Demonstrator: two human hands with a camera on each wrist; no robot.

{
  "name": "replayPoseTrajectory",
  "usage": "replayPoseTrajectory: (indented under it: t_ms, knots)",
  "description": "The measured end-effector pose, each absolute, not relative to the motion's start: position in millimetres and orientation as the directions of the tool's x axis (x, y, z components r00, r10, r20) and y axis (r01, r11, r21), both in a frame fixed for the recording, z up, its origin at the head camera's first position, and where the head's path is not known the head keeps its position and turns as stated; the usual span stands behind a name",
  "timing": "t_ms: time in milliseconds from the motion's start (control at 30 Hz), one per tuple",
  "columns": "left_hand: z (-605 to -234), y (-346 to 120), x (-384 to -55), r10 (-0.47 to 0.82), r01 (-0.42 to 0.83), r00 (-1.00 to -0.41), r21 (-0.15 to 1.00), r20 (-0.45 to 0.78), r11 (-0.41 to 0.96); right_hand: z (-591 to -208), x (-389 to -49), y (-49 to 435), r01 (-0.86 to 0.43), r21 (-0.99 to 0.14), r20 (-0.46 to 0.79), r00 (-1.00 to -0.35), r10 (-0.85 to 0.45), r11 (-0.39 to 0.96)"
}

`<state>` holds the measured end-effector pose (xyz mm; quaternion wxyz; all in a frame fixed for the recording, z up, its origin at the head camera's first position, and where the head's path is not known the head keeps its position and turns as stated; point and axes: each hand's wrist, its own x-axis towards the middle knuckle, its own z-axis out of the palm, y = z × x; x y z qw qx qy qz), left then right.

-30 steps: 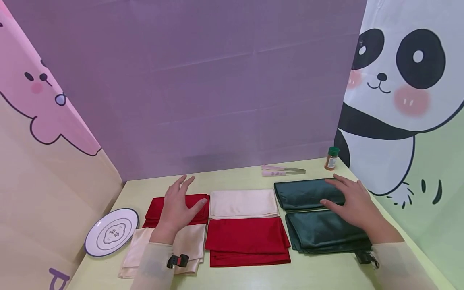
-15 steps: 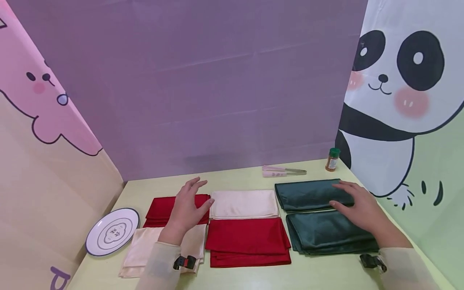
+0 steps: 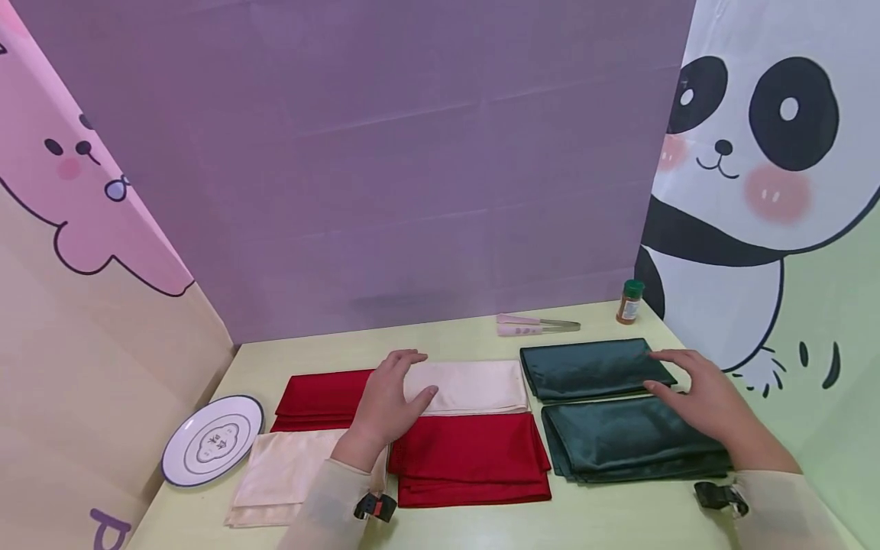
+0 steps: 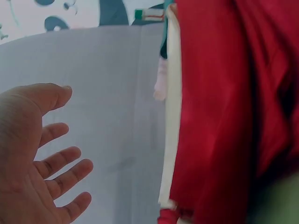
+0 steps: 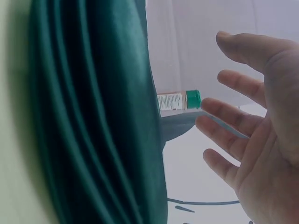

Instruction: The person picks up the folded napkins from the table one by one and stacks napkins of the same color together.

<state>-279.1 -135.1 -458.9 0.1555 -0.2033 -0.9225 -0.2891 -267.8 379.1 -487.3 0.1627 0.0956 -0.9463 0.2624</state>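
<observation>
My left hand [image 3: 388, 401], fingers loosely spread, hovers over the cloths at the middle left and holds nothing. Behind and beside it lie a folded red cloth [image 3: 319, 396], a folded cream cloth [image 3: 292, 462], a second red cloth [image 3: 470, 447] and a second cream cloth [image 3: 474, 386]. Over the right side, my right hand [image 3: 704, 397] is also spread with nothing in it. Under and beside it are two folded dark green cloths, a rear green cloth [image 3: 584, 370] and a front green cloth [image 3: 619, 439]. Both wrist views show the fingers apart from the cloth.
A white plate [image 3: 211, 441] with a blue rim sits at the table's left edge. Pink-handled tongs [image 3: 529, 326] lie at the back, and a small green-capped spice jar [image 3: 629, 303] stands in the back right corner. Printed curtains [image 3: 440, 153] enclose the table [image 3: 474, 527].
Both hands have drifted to the right and slightly down. More of the left cream cloth shows, while the left hand now covers part of the middle cloths. The cloths have not moved.
</observation>
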Motion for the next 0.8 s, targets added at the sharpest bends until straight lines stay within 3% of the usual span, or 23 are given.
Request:
replayPoseTrajectory:
  t_ms: [467, 800]
  knots:
    - [-469, -90, -280, 0.386, 0.514, -0.848, 0.383, 0.364, 0.767, -485, -263, 396, -0.155, -0.509, 0.233, -0.972, -0.039, 0.847]
    - [-473, -63, -279, 0.404, 0.487, -0.874, 0.461, 0.272, 0.742, -483, -259, 404, -0.114, -0.523, 0.155, -0.987, -0.038, 0.845]
